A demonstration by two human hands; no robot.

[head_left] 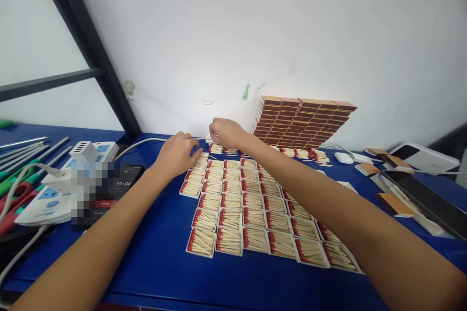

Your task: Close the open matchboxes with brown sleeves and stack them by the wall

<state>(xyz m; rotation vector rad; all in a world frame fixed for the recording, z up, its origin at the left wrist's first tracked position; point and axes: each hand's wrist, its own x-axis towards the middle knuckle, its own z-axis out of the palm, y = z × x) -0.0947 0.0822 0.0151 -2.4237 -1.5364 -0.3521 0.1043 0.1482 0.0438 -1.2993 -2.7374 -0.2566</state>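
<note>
Rows of open white matchbox trays (229,240) filled with red-tipped matches lie on the blue table (160,252). My left hand (178,153) is over the back left corner of the rows, its fingers bent and apart, with nothing visible in it. Farther back, my right hand (226,133) is closed, fingertips down beside a small white tray near the wall; what it holds, if anything, is hidden. Loose match piles (317,156) lie behind the rows. My right forearm covers part of the trays.
Stacked matchboxes (302,119) stand against the wall. At the left are a power strip (54,204), a phone (126,180), scissors (22,194) and metal rods. On the right lie single matchboxes (396,204), an earbud case (343,158), a power bank (425,155) and a dark phone (426,199).
</note>
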